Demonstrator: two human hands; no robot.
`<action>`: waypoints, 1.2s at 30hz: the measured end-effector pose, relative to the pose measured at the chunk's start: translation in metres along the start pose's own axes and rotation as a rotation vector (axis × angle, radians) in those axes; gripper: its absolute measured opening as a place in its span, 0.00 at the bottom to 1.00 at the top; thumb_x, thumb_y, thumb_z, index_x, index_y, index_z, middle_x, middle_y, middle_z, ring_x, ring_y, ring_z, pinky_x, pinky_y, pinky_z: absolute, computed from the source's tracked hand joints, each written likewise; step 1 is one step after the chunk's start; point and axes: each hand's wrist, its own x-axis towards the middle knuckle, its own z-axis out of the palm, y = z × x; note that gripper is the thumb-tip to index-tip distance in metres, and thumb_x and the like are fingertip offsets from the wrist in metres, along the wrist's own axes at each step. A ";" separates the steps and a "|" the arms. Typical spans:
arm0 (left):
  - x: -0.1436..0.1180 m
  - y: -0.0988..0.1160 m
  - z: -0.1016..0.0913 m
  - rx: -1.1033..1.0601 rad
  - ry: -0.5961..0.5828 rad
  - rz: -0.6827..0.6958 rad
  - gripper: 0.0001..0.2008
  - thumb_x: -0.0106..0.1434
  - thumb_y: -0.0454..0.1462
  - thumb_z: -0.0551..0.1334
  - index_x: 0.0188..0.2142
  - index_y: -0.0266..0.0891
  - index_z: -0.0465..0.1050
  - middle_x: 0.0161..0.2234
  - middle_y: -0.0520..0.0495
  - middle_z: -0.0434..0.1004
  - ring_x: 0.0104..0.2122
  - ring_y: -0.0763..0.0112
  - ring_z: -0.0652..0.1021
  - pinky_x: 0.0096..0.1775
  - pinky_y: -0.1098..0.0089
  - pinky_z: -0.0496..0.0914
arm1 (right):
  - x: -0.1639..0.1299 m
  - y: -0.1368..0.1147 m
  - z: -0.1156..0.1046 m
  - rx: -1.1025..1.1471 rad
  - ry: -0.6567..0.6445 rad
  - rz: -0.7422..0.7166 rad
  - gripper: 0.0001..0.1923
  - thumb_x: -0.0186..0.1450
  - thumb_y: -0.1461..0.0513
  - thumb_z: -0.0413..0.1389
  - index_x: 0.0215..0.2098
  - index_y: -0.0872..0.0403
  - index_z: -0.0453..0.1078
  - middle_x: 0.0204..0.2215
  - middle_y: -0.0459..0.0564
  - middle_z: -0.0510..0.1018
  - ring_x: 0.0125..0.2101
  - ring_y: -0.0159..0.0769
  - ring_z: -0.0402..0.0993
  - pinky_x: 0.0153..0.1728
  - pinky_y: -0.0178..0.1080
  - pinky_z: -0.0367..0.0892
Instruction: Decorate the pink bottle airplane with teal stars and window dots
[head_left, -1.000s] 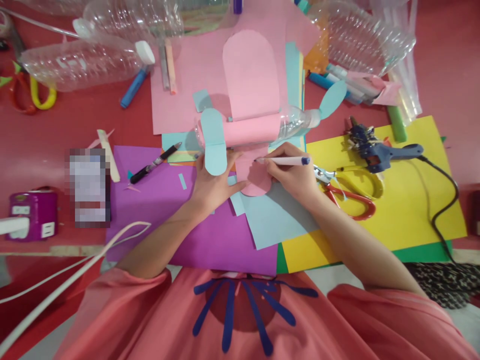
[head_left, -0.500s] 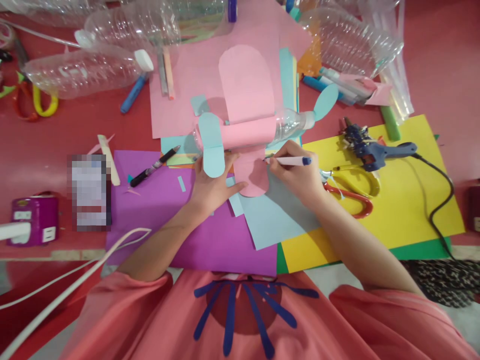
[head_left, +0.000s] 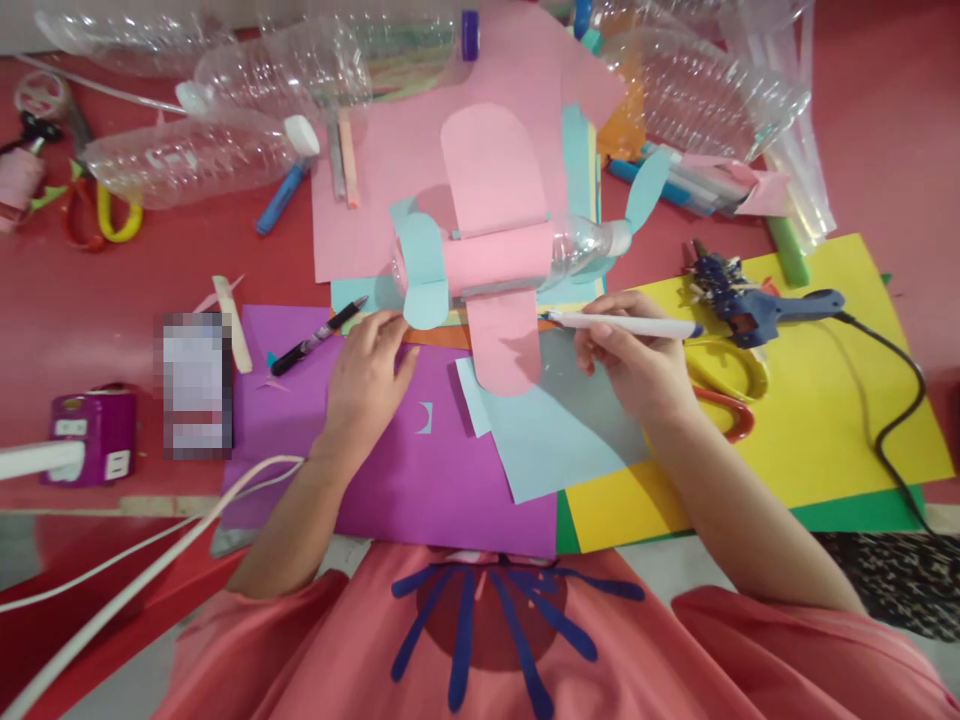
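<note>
Right hand (head_left: 637,365) is clamped around one white pen (head_left: 626,324), held nearly level, its tip just beside the pink wing (head_left: 504,340) of the bottle plane (head_left: 510,258). Left hand (head_left: 367,380) lies flat and open on the purple sheet (head_left: 420,470), fingers spread, gripping nothing, just beside the plane's pale blue tail (head_left: 421,270).

One plane here: a clear plastic bottle wrapped in smooth pink paper, two rounded pink wings, a blue paper propeller at the cap end. It sits in the middle of the red surface (head_left: 150,270), on stacked paper sheets.

Four more clear, ribbed empty bottles lie across the back; the nearest on the left has a white cap (head_left: 187,155). Two pairs of scissors: one with red and yellow handles by the right wrist (head_left: 724,395), one far left (head_left: 97,210). One blue glue gun (head_left: 750,300) with a black cord rests on the yellow sheet (head_left: 817,420). One black marker (head_left: 316,336) lies near the left hand.
</note>
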 end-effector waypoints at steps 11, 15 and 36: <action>0.018 0.007 0.001 0.160 -0.117 -0.145 0.09 0.65 0.43 0.61 0.43 0.42 0.69 0.38 0.44 0.75 0.38 0.55 0.79 0.30 0.65 0.70 | 0.003 -0.002 0.003 0.251 -0.124 0.181 0.16 0.54 0.51 0.62 0.36 0.50 0.68 0.26 0.43 0.78 0.20 0.29 0.73 0.19 0.33 0.67; 0.021 0.009 0.004 0.194 -0.091 -0.151 0.06 0.65 0.36 0.57 0.41 0.41 0.69 0.37 0.43 0.74 0.38 0.57 0.79 0.32 0.66 0.71 | 0.002 0.000 0.003 0.262 -0.144 0.178 0.15 0.55 0.53 0.62 0.37 0.50 0.70 0.27 0.44 0.78 0.21 0.29 0.73 0.20 0.33 0.68; 0.001 0.042 0.005 -0.735 -0.176 0.202 0.12 0.70 0.38 0.54 0.49 0.42 0.72 0.38 0.48 0.76 0.35 0.72 0.76 0.38 0.71 0.72 | -0.011 0.008 0.018 0.157 -0.188 0.138 0.13 0.56 0.50 0.66 0.29 0.50 0.78 0.22 0.44 0.80 0.20 0.29 0.74 0.24 0.35 0.73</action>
